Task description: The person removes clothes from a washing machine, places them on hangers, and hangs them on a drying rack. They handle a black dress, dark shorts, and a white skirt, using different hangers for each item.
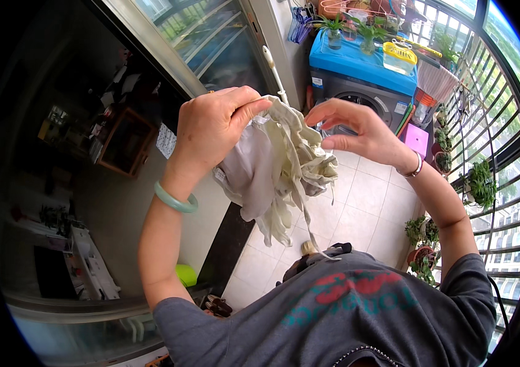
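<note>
Two bare hands raised at chest height over a tiled balcony floor [370, 196]. Left hand [214, 125], green bangle [175, 200] on wrist, clenched on top edge of cream-and-grey crumpled cloth [278, 165]. Right hand [358, 131] just beside cloth, fingers spread and loose, grasping nothing. Cloth hanging between both hands. Behind: washing machine [358, 92] with blue top, potted plants [480, 183] along railing.

Cloth bundle [278, 162]: cream-white with pale grey panel at 9 o'clock side. Bangle [175, 200]: pale jade green. T-shirt [339, 318]: dark grey, red and teal print. Washing machine [358, 79]: grey body, bright blue cover. Basket [399, 56]: yellow. Floor tiles [364, 202]: off-white.
</note>
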A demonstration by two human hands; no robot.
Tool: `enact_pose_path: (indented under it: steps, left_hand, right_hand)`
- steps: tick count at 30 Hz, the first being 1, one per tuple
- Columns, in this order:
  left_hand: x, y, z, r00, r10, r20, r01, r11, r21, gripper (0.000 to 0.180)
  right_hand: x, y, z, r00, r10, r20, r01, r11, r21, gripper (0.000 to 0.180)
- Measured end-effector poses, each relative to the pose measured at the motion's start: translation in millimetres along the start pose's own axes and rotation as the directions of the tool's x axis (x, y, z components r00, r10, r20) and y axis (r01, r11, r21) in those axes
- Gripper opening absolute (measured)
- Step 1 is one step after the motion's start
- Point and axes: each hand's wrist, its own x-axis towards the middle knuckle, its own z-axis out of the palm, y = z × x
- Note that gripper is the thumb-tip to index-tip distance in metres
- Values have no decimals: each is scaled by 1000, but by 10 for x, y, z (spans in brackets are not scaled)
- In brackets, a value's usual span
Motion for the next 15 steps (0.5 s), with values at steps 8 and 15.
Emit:
enact_pose_path:
  steps: [8, 15]
  left_hand:
    - [-137, -275, -165, 948, -175, 265, 250, 926, -282, 13]
    - [-637, -935, 172, 706, -259, 659, 163, 965, 205, 34]
  right_hand:
    - [-278, 651, -329, 974, 132, 183, 65, 613, -787, 22]
    - [-151, 225, -840, 960, 197, 197, 19, 660, -751, 20]
